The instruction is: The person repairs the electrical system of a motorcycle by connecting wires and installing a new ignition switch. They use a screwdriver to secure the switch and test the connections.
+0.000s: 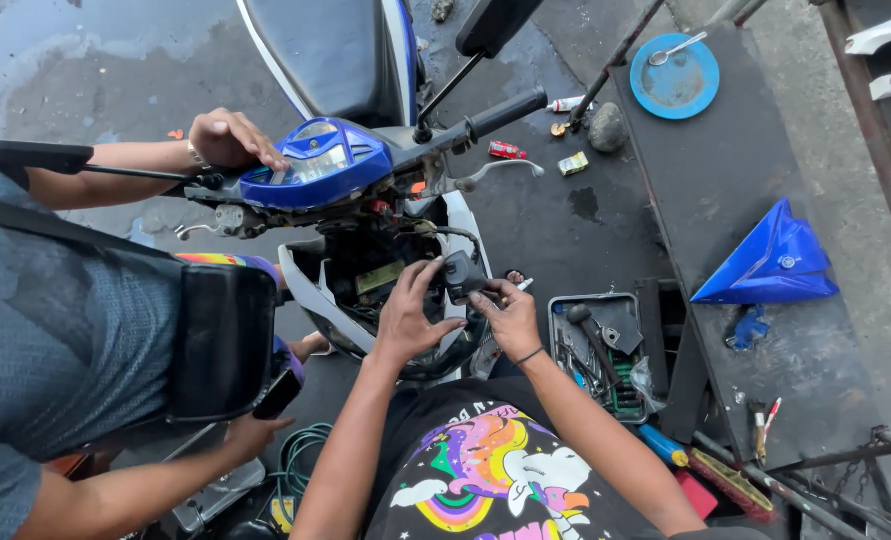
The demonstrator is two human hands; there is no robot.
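At nine o'clock a co-worker's hand steadies the blue dash cover of the scooter. Centre now: left hand curled on the rim of the open front housing, right hand pinching a small black part just above it. Panels are off, wiring bare, so reassembly looks undone. Tool tray at three o'clock, blue panel beyond

Red packet and yellow box on ground (by handlebar)
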